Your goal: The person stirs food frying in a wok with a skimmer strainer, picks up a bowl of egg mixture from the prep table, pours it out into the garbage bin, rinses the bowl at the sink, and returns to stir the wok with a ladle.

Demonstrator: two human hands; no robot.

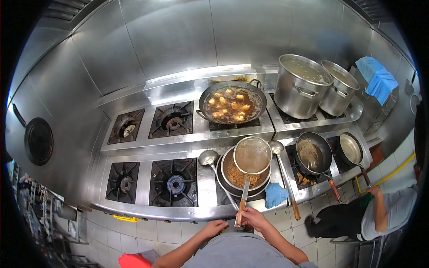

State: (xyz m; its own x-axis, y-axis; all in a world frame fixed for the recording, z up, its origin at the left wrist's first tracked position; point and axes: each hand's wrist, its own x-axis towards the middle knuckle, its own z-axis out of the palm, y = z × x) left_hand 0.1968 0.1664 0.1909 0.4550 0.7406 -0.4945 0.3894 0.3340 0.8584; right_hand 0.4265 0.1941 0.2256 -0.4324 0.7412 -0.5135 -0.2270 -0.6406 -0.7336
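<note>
My right hand (253,217) is closed around the wooden handle of a round mesh strainer (253,154). The strainer's mesh hangs over a metal bowl (229,179) of brown crumbly food, which sits in a dark pan at the front of the stove. Near the stove's front edge, my left hand (216,227) has its fingers curled; what they hold, if anything, is too small to tell. A ladle (208,158) rests left of the bowl and another ladle (276,147) lies to its right, beside a blue cloth (276,195).
Behind the bowl, a wok (232,103) holds several golden pieces in oil. Two tall pots (302,87) stand at the back right, with a frying pan (313,153) and smaller pan (351,148) in front. Another person (387,210) stands at the right.
</note>
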